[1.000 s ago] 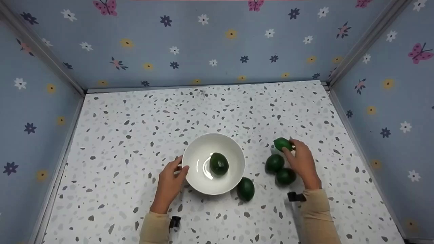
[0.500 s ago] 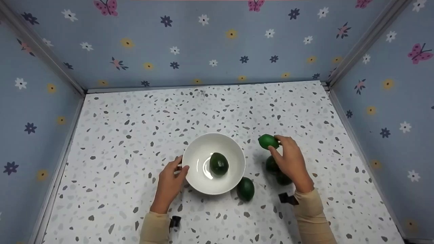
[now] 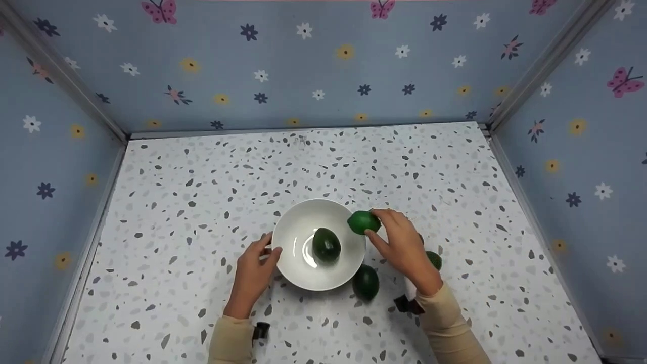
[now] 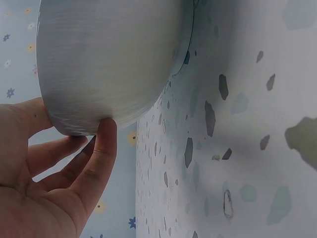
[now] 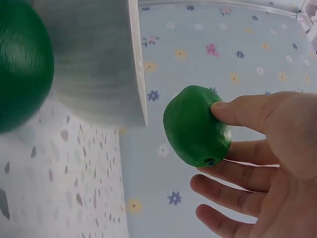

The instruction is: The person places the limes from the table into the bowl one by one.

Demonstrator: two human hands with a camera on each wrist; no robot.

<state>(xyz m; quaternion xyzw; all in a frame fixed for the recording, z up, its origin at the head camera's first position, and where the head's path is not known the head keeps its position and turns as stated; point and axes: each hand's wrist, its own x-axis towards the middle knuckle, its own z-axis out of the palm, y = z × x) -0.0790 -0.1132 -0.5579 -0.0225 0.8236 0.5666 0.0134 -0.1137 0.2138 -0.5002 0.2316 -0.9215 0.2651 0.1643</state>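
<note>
A white bowl [image 3: 293, 222] stands on the table with one dark green avocado [image 3: 326, 245] inside. My left hand [image 3: 257, 273] holds the bowl's left side, the thumb at the rim and the fingers against the outer wall, as the left wrist view shows. My right hand [image 3: 404, 247] pinches a bright green lime [image 3: 364, 222] between thumb and fingers, over the bowl's right rim. In the right wrist view the lime [image 5: 195, 126] is up off the table, beside the bowl's wall [image 5: 94, 64].
Another dark green fruit [image 3: 366, 283] lies against the bowl's lower right. To the right, a rough-skinned green fruit [image 3: 433, 260] and a sliver of another show partly behind my right hand. Flowered blue panels [image 3: 323, 65] wall in the speckled table [image 3: 202, 177] at the back and sides.
My right hand has lifted the lime and carried it left, from beside the fruits on the right to the bowl's right rim. The left hand and bowl stay still.
</note>
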